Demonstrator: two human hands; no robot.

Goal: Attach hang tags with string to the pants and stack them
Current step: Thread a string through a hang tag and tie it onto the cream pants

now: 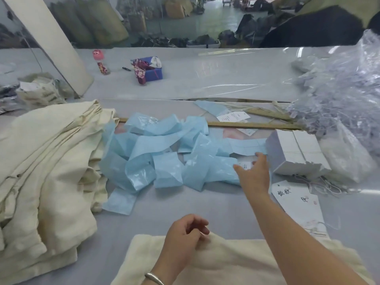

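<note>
A folded pair of cream pants (226, 262) lies at the near edge of the table. My left hand (185, 235) rests on its top edge, fingers curled and pinching the fabric. My right hand (254, 173) reaches forward to the pile of light blue paper strips (164, 159), its thumb and fingers round a small white tag (245, 165). A larger white hang tag (298, 204) with black characters lies to the right of my right arm, with loose strings (322, 185) just beyond it. To the right of the strips stands a white box of tags (296, 153).
A heap of cream pants (41, 161) fills the left side. A clear plastic bag of strings (339, 89) bulges at the right. A wooden ruler (246, 125) lies behind the strips. Farther back stand a blue box (153, 69) and a small bottle (100, 62).
</note>
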